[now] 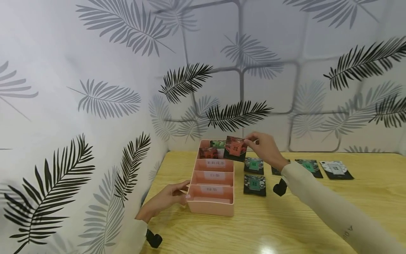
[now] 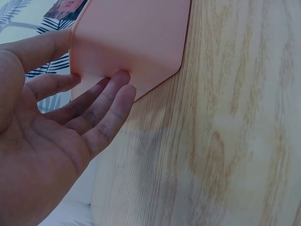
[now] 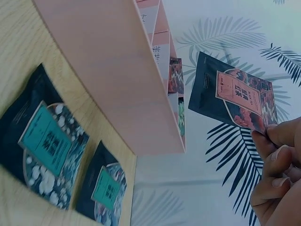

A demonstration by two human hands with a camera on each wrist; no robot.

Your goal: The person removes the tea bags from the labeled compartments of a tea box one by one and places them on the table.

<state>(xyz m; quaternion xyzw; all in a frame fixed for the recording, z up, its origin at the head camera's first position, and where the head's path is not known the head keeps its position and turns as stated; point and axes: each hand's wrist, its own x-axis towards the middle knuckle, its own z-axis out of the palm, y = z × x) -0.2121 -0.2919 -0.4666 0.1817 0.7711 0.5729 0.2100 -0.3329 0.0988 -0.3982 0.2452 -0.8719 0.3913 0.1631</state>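
My right hand [image 1: 264, 148] pinches a dark tea sachet with a red label [image 1: 235, 149] by its edge, raised over the back right of a pink divided box [image 1: 210, 208]. In the right wrist view, the sachet [image 3: 235, 92] is tilted, its printed face showing. The box has several compartments with white labels; its rearmost one holds another red-labelled sachet [image 1: 208, 153] and a green-patterned sachet [image 1: 219, 143]. My left hand [image 1: 165, 198] holds the box's near left corner, thumb at the rim and fingers against the outside, as the left wrist view shows.
Right of the box, two green-labelled sachets [image 1: 254, 185] [image 1: 253, 165] lie on the wooden table [image 1: 203, 234]. Farther right lie another green-labelled sachet [image 1: 309, 167], a white-patterned sachet [image 1: 336, 169] and one partly hidden by the right arm. A leaf-patterned wall covering [image 1: 269, 88] stands behind and left.
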